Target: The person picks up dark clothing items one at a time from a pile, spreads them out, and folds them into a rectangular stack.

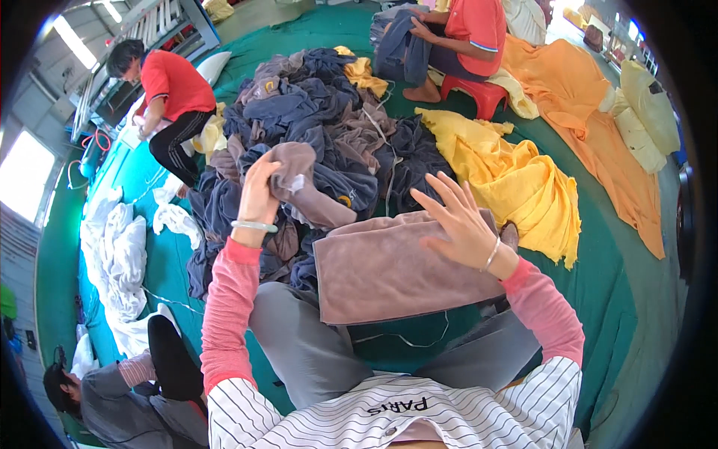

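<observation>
My left hand [261, 188] grips a bunched brown cloth [303, 188] with a small white patch, lifted above the near side of a heap. A larger brown cloth [392, 269] with straight edges lies across between my knees, its front face fairly smooth. Over the right part of that cloth is my right hand [463, 224], fingers spread and holding nothing; whether the palm touches it I cannot tell. Beyond both hands rises the heap of dark blue and brown cloths [303, 106], some bearing yellow marks.
Yellow cloth [505, 168] lies at the right, with orange cloth [594, 134] beyond. White cloth [120, 252] is at the left. A person [174, 84] bends at the upper left, another [477, 33] sits on a red stool [477, 95], and a third [134, 404] is at the lower left.
</observation>
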Demonstrator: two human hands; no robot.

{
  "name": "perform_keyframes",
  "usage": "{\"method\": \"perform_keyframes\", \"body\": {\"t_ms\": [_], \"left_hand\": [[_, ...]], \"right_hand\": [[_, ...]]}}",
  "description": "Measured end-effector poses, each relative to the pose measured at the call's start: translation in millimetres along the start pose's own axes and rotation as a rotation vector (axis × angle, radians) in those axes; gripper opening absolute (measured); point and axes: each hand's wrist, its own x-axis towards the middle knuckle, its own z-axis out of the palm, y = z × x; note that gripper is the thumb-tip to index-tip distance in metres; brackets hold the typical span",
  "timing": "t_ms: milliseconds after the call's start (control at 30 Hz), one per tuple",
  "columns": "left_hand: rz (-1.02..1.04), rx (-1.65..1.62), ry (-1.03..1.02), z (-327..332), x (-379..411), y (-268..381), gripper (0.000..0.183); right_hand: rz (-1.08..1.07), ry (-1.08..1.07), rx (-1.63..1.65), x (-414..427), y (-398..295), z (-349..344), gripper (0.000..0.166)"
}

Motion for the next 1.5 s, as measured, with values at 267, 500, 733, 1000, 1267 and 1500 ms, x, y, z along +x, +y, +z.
{"method": "perform_keyframes", "body": {"t_ms": [267,500,733,1000,1267,1500], "left_hand": [[0.039,-0.184,-0.321,92,-7,38,0.041],[-0.261,-0.679,-0.8,147,-5,60,0.042],[-0.067,-0.784,-0.586,52,42,-6,0.046],[-0.493,-0.274,-0.423,115,32,-41,0.081],[-0.052,0.614,0.026,102,43,-87,0.044],[-0.104,0.324,-0.331,105,39,-86,0.019]], "right_hand": [[-0.049,0.202,0.458,64,4,24,0.064],[-0.137,0.35,0.799,78,9,40,0.035],[0.259,0.091,1.819,75,7,13,0.027],[0.328,0.146,2.104,73,40,-11,0.042],[0.314,0.194,1.979,75,43,-4,0.05],[0.301,0.273,2.063,73,59,-2,0.045]]}}
